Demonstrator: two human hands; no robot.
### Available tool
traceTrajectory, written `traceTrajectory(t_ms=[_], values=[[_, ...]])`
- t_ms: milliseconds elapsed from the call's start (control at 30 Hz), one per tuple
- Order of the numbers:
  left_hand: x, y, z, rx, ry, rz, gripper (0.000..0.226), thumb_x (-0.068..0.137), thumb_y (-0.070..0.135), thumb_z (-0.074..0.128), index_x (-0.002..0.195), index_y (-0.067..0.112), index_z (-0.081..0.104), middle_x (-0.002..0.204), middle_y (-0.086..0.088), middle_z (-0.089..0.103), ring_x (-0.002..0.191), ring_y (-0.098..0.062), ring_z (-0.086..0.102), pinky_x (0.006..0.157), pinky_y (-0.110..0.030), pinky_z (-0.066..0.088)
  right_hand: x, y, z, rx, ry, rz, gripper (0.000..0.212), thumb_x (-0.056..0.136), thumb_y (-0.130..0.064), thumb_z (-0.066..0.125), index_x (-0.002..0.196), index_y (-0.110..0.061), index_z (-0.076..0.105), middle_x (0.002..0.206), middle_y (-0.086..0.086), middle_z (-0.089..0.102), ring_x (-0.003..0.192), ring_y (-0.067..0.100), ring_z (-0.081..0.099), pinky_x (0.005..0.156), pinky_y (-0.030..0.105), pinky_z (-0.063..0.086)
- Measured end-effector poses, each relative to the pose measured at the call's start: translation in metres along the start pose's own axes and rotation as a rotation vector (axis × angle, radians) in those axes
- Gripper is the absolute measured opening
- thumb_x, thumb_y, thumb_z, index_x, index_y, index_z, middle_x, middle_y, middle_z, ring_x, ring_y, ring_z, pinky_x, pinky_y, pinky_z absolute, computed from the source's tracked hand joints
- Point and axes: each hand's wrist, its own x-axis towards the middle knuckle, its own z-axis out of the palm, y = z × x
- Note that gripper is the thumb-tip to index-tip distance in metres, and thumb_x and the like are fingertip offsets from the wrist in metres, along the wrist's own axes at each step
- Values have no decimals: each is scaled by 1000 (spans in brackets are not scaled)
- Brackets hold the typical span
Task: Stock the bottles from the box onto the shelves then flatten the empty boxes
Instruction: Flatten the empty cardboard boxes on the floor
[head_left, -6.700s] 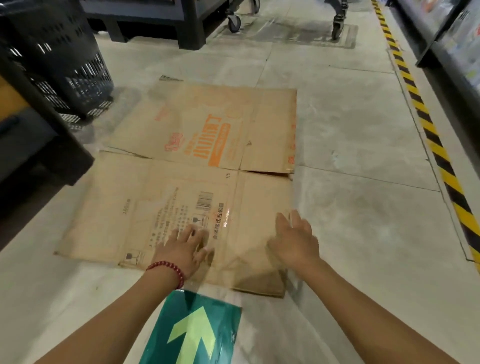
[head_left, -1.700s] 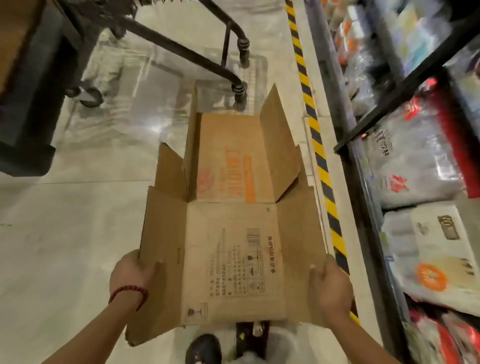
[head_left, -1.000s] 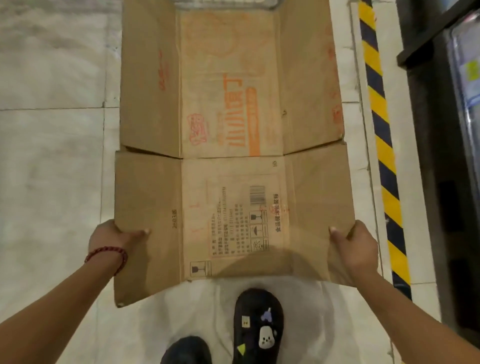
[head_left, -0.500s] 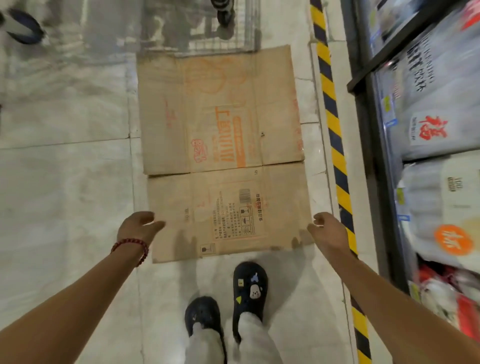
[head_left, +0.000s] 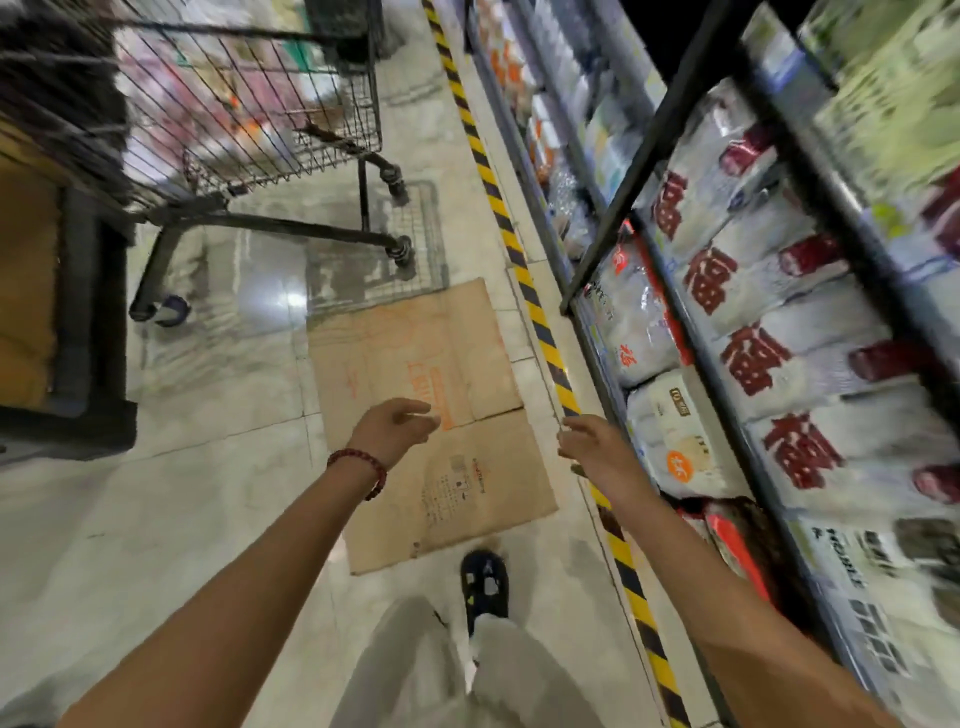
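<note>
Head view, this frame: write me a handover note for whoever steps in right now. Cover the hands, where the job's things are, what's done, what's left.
Left hand: open, holding nothing, raised above the flattened cardboard box.
Right hand: open, holding nothing, near the striped floor tape.
The box lies flat on the floor between the shopping cart and the shelves, just ahead of the person's shoe.
Done: this box is flattened and set down.
Left: no bottles or other boxes show here; the view is blurred, so check the cart and the shelves before calling the job finished.
</note>
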Motion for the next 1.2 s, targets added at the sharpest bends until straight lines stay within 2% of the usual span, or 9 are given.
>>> traceTrajectory(t_ms=[133, 233, 367, 500, 567, 633, 767, 900, 1200], values=[[-58, 36, 2, 18, -79, 170, 17, 87, 23, 64, 104, 18, 63, 104, -4, 68, 89, -12, 66, 80, -25, 49, -81, -28, -35, 95, 131, -136, 21, 91, -9, 57, 111, -17, 59, 97, -4, 61, 87, 7, 57, 73, 15, 45], [-93, 47, -2, 58, -166, 319, 11, 85, 23, 67, 95, 27, 65, 102, 0, 69, 95, -15, 66, 76, -20, 47, -139, -31, -54, 239, 251, -186, 21, 91, 0, 54, 110, -7, 61, 97, -2, 62, 80, -8, 60, 69, 5, 45], [-125, 66, -2, 87, -325, 465, 13, 83, 18, 69, 95, 25, 67, 101, 1, 71, 97, -15, 66, 75, -19, 47, -214, -18, -63, 431, 521, -182, 25, 90, -6, 57, 109, -22, 63, 110, -4, 66, 103, 9, 62, 88, 27, 50], [-146, 83, 9, 209, -510, 657, 15, 85, 11, 67, 92, 24, 66, 97, 5, 70, 91, -10, 66, 68, -11, 50, -292, 9, -37, 659, 824, -184, 27, 91, -2, 54, 99, -27, 61, 104, -6, 67, 87, -4, 64, 70, 14, 50], [-156, 84, 18, 265, -607, 727, 15, 85, 8, 66, 95, 20, 65, 97, 2, 69, 91, -7, 64, 66, -6, 48, -328, 33, -9, 735, 953, -167, 22, 91, -6, 57, 99, -27, 63, 103, -7, 68, 93, 0, 64, 78, 21, 52], [-168, 73, 29, 320, -703, 744, 18, 86, 9, 65, 103, 13, 65, 101, -4, 68, 94, -10, 63, 67, -6, 47, -359, 62, 27, 803, 1051, -103, 21, 90, -10, 61, 99, -29, 64, 106, -4, 68, 101, 12, 63, 85, 32, 51], [-205, 29, 47, 378, -877, 714, 14, 85, 11, 66, 94, 22, 65, 104, -5, 68, 97, -17, 63, 76, -21, 47, -422, 110, 98, 945, 1252, 7, 23, 89, -1, 59, 101, -20, 64, 105, 2, 68, 99, 20, 64, 79, 28, 50], [-250, -23, 59, 504, -1077, 680, 15, 86, 13, 65, 93, 26, 66, 103, -3, 69, 98, -19, 65, 74, -24, 46, -489, 150, 164, 1074, 1457, 83, 22, 91, 1, 54, 108, -8, 63, 108, 8, 68, 98, 26, 65, 86, 38, 49], [-389, -126, 115, 786, -1400, 723, 15, 82, 22, 72, 96, 21, 66, 102, -3, 69, 94, -16, 65, 73, -25, 46, -603, 236, 265, 1328, 1810, 201, 24, 90, 3, 53, 100, -16, 65, 105, 8, 69, 98, 28, 65, 84, 37, 49]])
